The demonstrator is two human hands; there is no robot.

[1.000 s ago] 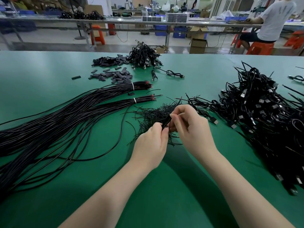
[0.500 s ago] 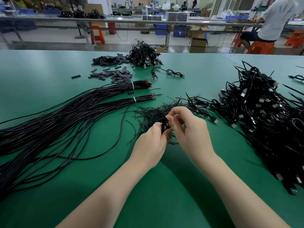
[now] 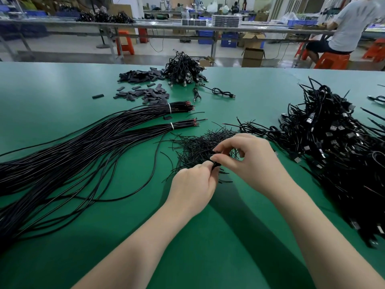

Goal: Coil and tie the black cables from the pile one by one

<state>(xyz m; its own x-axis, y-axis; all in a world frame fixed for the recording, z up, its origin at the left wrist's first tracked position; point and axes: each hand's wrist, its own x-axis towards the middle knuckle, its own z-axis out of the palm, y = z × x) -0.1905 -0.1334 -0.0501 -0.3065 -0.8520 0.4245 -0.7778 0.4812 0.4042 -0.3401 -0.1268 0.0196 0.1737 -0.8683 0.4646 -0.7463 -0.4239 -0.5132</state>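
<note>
Cable bundle [image 3: 215, 165], small and black, sits pinched between both hands low over the table [image 3: 208, 236]: left hand [image 3: 192, 189] grips its near end, right hand [image 3: 249, 161] fingers [image 3: 218, 158] clamp the top. Just beyond lies the tie pile [image 3: 200, 147]; loose cables [image 3: 83, 155] stretch away left.

Cable heaps [image 3: 337, 155] flanking bare mat [image 3: 208, 236]

no readable text, no labels (boxes too blurred)
</note>
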